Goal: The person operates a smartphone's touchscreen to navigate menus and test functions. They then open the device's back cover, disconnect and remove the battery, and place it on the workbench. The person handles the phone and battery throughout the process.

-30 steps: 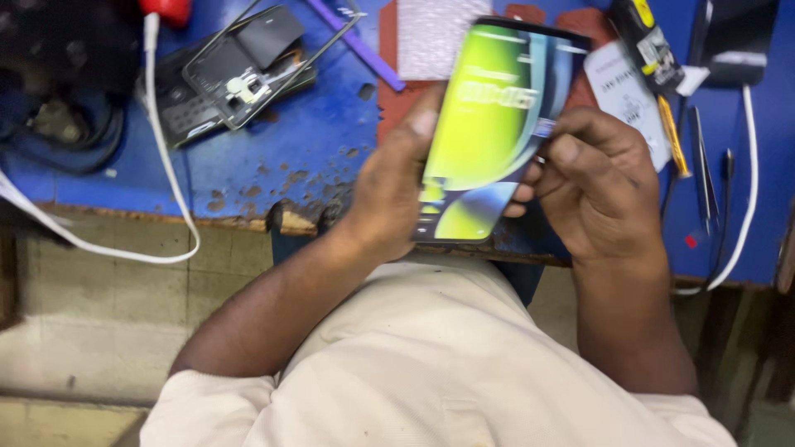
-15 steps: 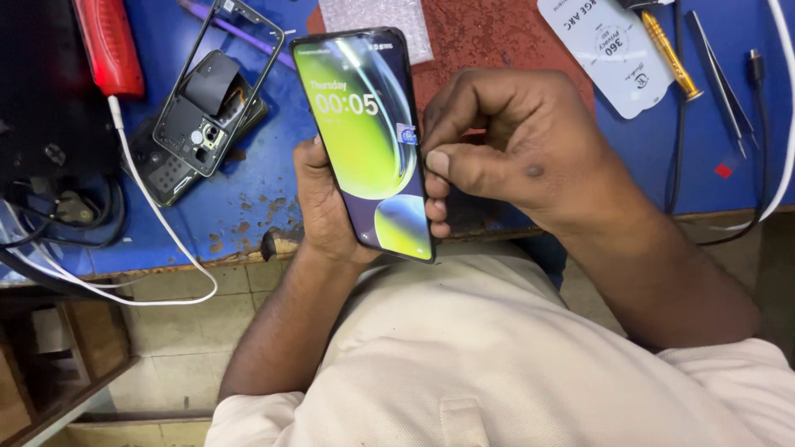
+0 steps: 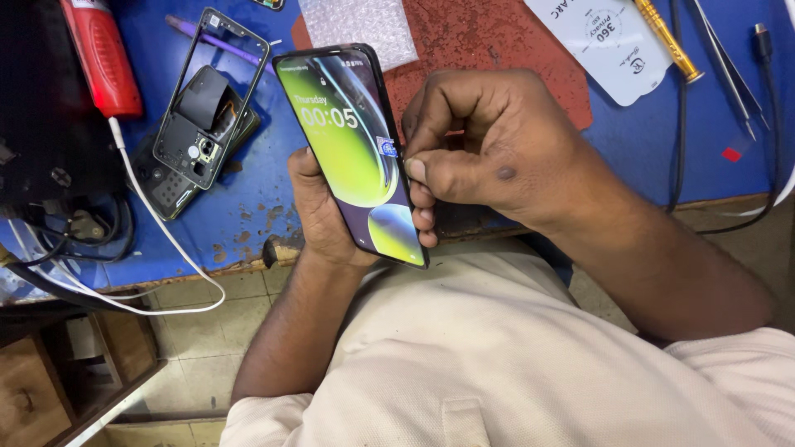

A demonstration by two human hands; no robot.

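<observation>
My left hand (image 3: 319, 219) holds a black smartphone (image 3: 352, 149) from behind, its lit screen showing a green and yellow wallpaper with a clock. The phone is tilted, top end toward the bench. My right hand (image 3: 472, 149) is curled at the phone's right edge, thumb and fingertips pinching at the screen's side near a small sticker (image 3: 386, 147). What the fingertips pinch is too small to tell.
A blue workbench (image 3: 240, 207) carries a dismantled phone frame (image 3: 207, 108), a red mat (image 3: 497, 50), bubble wrap (image 3: 360, 25), a red tool (image 3: 99, 58), a white cable (image 3: 157, 223), a white packet (image 3: 604, 37), a yellow-handled screwdriver (image 3: 667, 37), tweezers (image 3: 729, 58) and a black cable (image 3: 683, 124).
The view swung over the bench. The phone turned from leaning right to leaning left, and my right hand moved from beside the phone to its right edge, fingers curled in a pinch.
</observation>
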